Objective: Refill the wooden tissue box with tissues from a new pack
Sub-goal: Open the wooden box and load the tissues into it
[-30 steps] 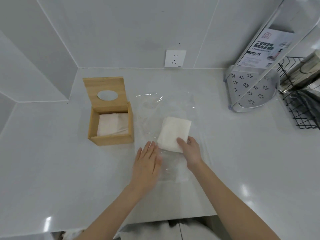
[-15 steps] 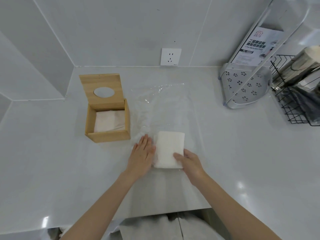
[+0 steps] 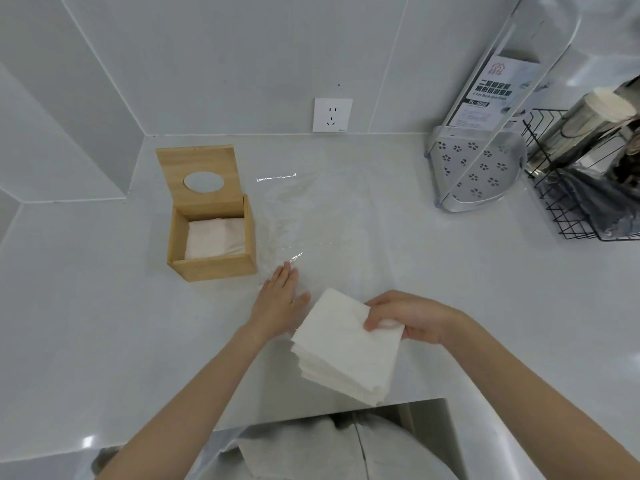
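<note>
The wooden tissue box (image 3: pixel 216 266) stands on the left of the counter with its lid (image 3: pixel 202 176) swung up and back; a low layer of white tissues (image 3: pixel 213 237) lies inside. My right hand (image 3: pixel 412 317) grips a thick stack of white tissues (image 3: pixel 346 348) by its far right corner, lifted and tilted above the counter's front edge. My left hand (image 3: pixel 282 299) lies flat, fingers together, on the clear plastic wrapper (image 3: pixel 322 226) spread out to the right of the box.
A white perforated corner rack (image 3: pixel 478 174) with a printed card stands at the back right. A black wire basket (image 3: pixel 581 199) with bagged items sits at the far right. A wall socket (image 3: pixel 332 115) is behind. The counter's front edge is just below the stack.
My right hand drew the tissue stack out of the wrapper toward me and lifted it off the counter. My left hand stayed pressed flat on the plastic.
</note>
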Demonstrator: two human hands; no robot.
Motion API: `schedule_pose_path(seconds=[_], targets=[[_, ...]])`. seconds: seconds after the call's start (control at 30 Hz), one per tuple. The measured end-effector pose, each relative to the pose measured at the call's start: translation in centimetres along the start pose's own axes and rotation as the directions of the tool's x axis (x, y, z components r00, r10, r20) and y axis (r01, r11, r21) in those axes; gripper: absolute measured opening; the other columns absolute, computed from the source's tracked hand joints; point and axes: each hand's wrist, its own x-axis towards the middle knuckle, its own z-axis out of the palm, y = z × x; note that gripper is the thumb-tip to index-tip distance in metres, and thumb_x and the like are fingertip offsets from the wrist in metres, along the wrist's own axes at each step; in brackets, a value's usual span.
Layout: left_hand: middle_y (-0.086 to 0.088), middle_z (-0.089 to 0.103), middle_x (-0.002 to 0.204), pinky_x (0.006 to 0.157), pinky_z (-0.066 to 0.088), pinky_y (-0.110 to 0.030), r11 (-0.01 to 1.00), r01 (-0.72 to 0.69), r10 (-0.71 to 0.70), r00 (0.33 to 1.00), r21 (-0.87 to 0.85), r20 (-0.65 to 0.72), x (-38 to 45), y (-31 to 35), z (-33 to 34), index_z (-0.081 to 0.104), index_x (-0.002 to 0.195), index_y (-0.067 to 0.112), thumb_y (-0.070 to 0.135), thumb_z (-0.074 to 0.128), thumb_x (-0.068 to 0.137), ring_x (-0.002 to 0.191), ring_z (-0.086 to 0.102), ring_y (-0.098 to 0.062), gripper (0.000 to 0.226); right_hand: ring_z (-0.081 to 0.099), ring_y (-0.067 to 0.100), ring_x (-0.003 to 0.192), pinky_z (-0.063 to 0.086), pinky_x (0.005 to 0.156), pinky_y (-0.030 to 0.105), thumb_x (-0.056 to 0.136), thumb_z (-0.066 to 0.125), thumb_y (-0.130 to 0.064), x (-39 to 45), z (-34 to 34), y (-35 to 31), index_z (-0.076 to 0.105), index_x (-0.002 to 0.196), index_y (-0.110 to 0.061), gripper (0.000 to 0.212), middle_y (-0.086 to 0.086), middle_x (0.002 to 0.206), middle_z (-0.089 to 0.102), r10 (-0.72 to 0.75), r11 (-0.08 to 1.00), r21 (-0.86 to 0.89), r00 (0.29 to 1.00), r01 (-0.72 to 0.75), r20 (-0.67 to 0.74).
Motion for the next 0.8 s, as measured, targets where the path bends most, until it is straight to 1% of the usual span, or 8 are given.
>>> schedule_pose_path(seconds=[0.07, 0.2, 0.27, 0.3, 0.4, 0.47, 0.6, 0.8], targets=[[-0.012, 0.008, 0.157, 0.118, 0.009, -0.035, 0.998, -0.018, 0.018, 1.000, -0.063, -0.012, -0.3, -0.1, -0.4, 0.019, 0.144, 0.002, 0.042, 0.025, 0.084, 0.146, 0.005, -0.022, 0.072, 0.066, 0.017, 0.083, 0.050, 0.073, 0.026, 0.056, 0.064, -0.019, -1.1, -0.7, -1.9, 0.073, 0.090, -0.013, 0.035, 0.002, 0.087, 0.072, -0.065, 0.996, -0.065, 0.997, 0.067, 0.039], [-0.010, 0.044, 0.143, 0.110, 0.030, -0.023, 0.935, -0.114, 0.044, 0.977, -0.335, -0.210, -1.2, 0.6, -2.6, 0.048, 0.132, 0.008, 0.027, 0.049, 0.092, 0.137, 0.034, -0.018, 0.044, 0.069, 0.011, 0.076, 0.052, 0.068, 0.021, 0.065, 0.059, -0.014, -2.4, -1.6, -5.6, 0.072, 0.090, -0.018, 0.029, -0.004, 0.082, 0.074, -0.193, 0.970, -0.134, 0.978, 0.202, 0.077], [0.002, 0.069, 0.108, 0.083, 0.046, -0.011, 0.700, -0.068, 0.000, 0.995, -0.711, -0.095, -2.8, 1.8, -5.3, 0.064, 0.108, 0.015, 0.024, 0.043, 0.096, 0.107, 0.060, -0.011, 0.025, 0.068, 0.012, 0.080, 0.052, 0.070, 0.022, 0.067, 0.060, -0.014, -2.2, -1.5, -7.0, 0.072, 0.093, -0.019, 0.030, -0.004, 0.087, 0.073, -0.222, 0.956, -0.174, 0.969, 0.238, 0.105], [0.004, 0.070, 0.095, 0.073, 0.048, -0.013, 0.562, -0.019, 0.061, 0.998, -0.827, 0.019, -3.4, 2.3, -6.5, 0.065, 0.102, 0.013, 0.030, 0.039, 0.097, 0.094, 0.063, -0.010, 0.032, 0.068, 0.012, 0.081, 0.051, 0.072, 0.023, 0.067, 0.060, -0.014, -1.9, -1.4, -7.4, 0.072, 0.095, -0.020, 0.030, -0.003, 0.089, 0.073, -0.224, 0.951, -0.193, 0.968, 0.242, 0.112], [-0.005, 0.063, 0.087, 0.064, 0.047, -0.020, 0.356, 0.080, 0.190, 0.969, -0.931, 0.156, -4.4, 2.0, -9.1, 0.063, 0.099, 0.004, 0.051, 0.047, 0.084, 0.079, 0.061, -0.016, 0.052, 0.067, 0.014, 0.084, 0.051, 0.076, 0.027, 0.068, 0.062, -0.016, -0.7, -0.9, -8.5, 0.070, 0.100, -0.016, 0.033, -0.001, 0.094, 0.071, -0.209, 0.936, -0.264, 0.971, 0.234, 0.119], [0.001, 0.069, 0.083, 0.062, 0.051, -0.017, 0.359, 0.071, 0.181, 0.973, -0.931, 0.144, -4.9, 1.1, -10.0, 0.068, 0.090, 0.012, 0.044, 0.066, 0.076, 0.073, 0.064, -0.011, 0.035, 0.067, 0.014, 0.083, 0.052, 0.073, 0.023, 0.068, 0.062, -0.017, 0.1, -0.4, -9.3, 0.069, 0.102, -0.013, 0.035, 0.000, 0.093, 0.070, -0.199, 0.926, -0.299, 0.972, 0.229, 0.129], [-0.006, 0.070, 0.103, 0.068, 0.056, -0.018, 0.461, 0.078, 0.085, 0.988, -0.884, 0.131, -5.2, -0.9, -11.3, 0.066, 0.110, 0.007, 0.016, 0.068, 0.080, 0.086, 0.067, -0.015, 0.031, 0.067, 0.008, 0.073, 0.052, 0.060, 0.016, 0.074, 0.063, -0.018, 1.5, 0.5, -10.7, 0.072, 0.093, -0.019, 0.022, -0.006, 0.081, 0.071, -0.191, 0.937, -0.265, 0.970, 0.226, 0.151], [0.002, 0.075, 0.082, 0.059, 0.056, -0.016, 0.355, 0.042, -0.043, 0.999, -0.934, 0.028, -5.2, -3.9, -13.7, 0.067, 0.100, 0.005, 0.008, 0.061, 0.084, 0.070, 0.070, -0.008, 0.018, 0.070, 0.017, 0.074, 0.059, 0.072, 0.029, 0.088, 0.058, -0.019, 4.7, 1.8, -11.9, 0.067, 0.099, -0.006, 0.019, 0.005, 0.085, 0.072, -0.273, 0.960, 0.053, 0.962, 0.274, -0.023]])
